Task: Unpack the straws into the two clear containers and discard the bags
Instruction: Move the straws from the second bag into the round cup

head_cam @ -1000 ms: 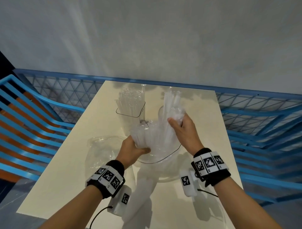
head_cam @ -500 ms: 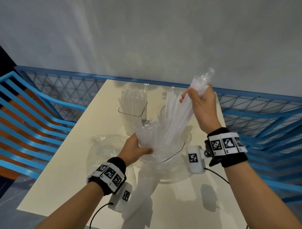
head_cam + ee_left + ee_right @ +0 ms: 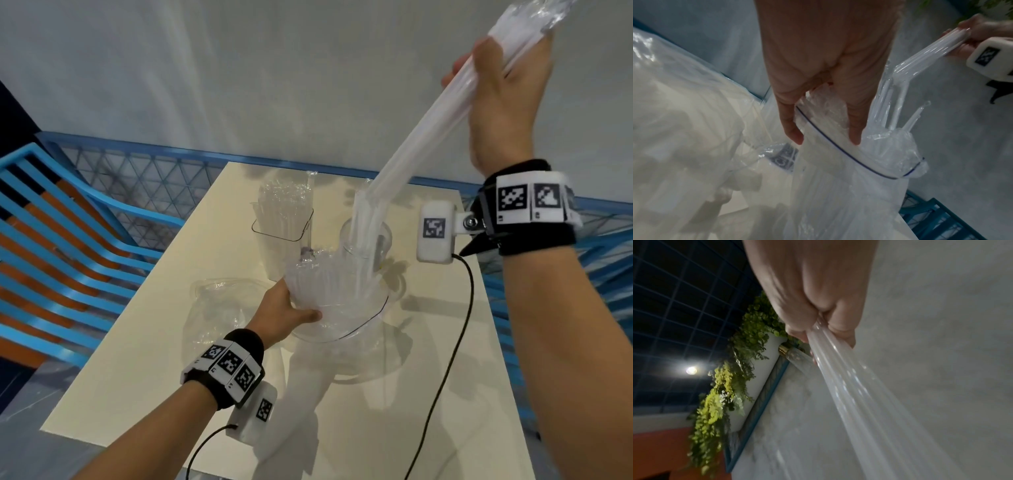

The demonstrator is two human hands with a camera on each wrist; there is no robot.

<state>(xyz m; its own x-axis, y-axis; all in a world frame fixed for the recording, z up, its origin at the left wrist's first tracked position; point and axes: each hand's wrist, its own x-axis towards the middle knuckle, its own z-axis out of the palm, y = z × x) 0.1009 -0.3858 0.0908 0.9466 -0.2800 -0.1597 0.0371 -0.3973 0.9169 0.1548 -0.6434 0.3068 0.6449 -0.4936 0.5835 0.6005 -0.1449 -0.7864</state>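
My right hand (image 3: 496, 78) is raised high at the upper right and grips a long bundle of clear wrapped straws (image 3: 421, 137) near its top. The bundle's lower ends still reach into the clear zip bag (image 3: 329, 294) with a dark seal line. My left hand (image 3: 284, 308) grips that bag at its open mouth, thumb and fingers pinching the rim (image 3: 818, 123). A square clear container (image 3: 284, 226) full of straws stands behind the bag. A round clear container (image 3: 376, 240) stands to its right, partly hidden by the straws.
An empty crumpled clear bag (image 3: 219, 308) lies on the cream table (image 3: 137, 377) left of my left hand. Blue slatted chairs (image 3: 68, 240) and a blue mesh rail (image 3: 154, 178) surround the table. A grey wall rises behind.
My right hand has risen from the bag's mouth to high up at the right, drawing the straw bundle mostly out of the bag. The left hand has kept its hold on the bag.
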